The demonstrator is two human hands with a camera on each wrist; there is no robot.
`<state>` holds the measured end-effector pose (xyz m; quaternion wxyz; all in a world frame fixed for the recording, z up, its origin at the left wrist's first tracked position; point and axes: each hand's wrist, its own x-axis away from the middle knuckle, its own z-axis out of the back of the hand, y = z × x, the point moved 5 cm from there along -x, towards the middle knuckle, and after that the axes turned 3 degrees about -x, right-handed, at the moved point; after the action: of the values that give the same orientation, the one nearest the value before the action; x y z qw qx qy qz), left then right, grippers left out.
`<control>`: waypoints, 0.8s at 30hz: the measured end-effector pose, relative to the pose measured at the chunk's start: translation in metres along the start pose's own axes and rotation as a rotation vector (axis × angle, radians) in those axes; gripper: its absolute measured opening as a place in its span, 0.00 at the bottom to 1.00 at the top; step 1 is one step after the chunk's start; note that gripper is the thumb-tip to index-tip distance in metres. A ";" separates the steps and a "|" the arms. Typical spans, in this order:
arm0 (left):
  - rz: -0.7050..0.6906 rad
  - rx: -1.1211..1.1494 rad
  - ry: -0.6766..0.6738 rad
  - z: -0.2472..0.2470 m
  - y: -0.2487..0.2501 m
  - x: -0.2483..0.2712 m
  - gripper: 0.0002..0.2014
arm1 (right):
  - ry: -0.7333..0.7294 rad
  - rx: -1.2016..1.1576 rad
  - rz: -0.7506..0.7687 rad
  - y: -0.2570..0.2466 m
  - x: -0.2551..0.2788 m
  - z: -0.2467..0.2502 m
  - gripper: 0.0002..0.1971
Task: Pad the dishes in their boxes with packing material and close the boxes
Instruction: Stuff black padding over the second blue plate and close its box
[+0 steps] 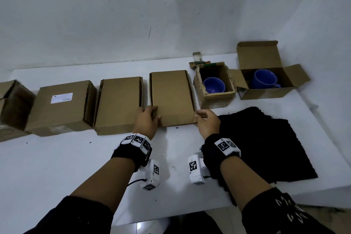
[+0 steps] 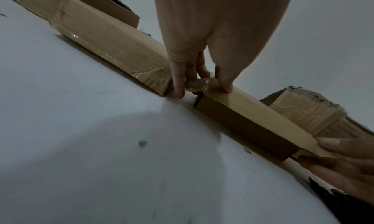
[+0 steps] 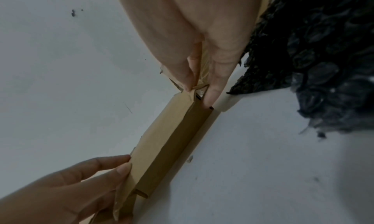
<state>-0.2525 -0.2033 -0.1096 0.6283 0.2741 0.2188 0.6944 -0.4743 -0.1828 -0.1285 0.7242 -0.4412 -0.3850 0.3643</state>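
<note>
A closed brown cardboard box (image 1: 171,97) lies flat in the middle of the row on the white table (image 1: 57,167). My left hand (image 1: 153,115) pinches its near left corner, thumb on the lid (image 2: 253,114) and fingers down the side by some crumpled tape (image 2: 195,85). My right hand (image 1: 201,117) pinches the near right corner, where a flap end (image 3: 199,86) sticks out between its fingers. To the right, a worn open box (image 1: 216,99) and an open flap box (image 1: 266,93) each hold a blue mug (image 1: 213,85) (image 1: 265,79). A black sheet of bubble wrap (image 1: 266,142) lies beside my right hand.
Left of the held box stand another closed box (image 1: 118,104), a labelled closed box (image 1: 60,108) and a part-open one (image 1: 13,104) at the frame's edge. A white wall (image 1: 171,15) runs close behind the row. The table's right edge (image 1: 322,119) passes just beyond the bubble wrap.
</note>
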 end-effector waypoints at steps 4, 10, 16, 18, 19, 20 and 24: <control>0.004 0.001 -0.008 0.000 0.001 0.001 0.19 | 0.009 -0.106 -0.102 0.009 -0.001 -0.003 0.03; 0.018 0.003 0.068 0.004 0.001 0.010 0.19 | -0.024 -0.135 -0.161 0.016 0.000 -0.009 0.04; 0.064 0.036 0.112 -0.002 -0.007 0.016 0.17 | -0.032 -0.103 -0.166 0.016 -0.001 -0.007 0.08; 0.082 0.013 0.094 -0.003 -0.005 0.017 0.18 | -0.039 -0.102 -0.176 0.016 -0.001 -0.007 0.09; 0.088 0.004 0.081 -0.004 -0.004 0.018 0.18 | -0.043 -0.100 -0.178 0.016 -0.001 -0.006 0.09; 0.088 0.009 0.072 -0.004 -0.003 0.018 0.18 | -0.045 -0.098 -0.177 0.016 -0.001 -0.007 0.10; 0.130 0.058 0.058 -0.003 -0.005 0.020 0.18 | -0.046 -0.083 -0.159 0.018 -0.002 -0.007 0.07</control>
<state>-0.2523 -0.1825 -0.1132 0.5669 0.2856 0.2387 0.7349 -0.4724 -0.1808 -0.1480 0.7230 -0.4304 -0.4501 0.2992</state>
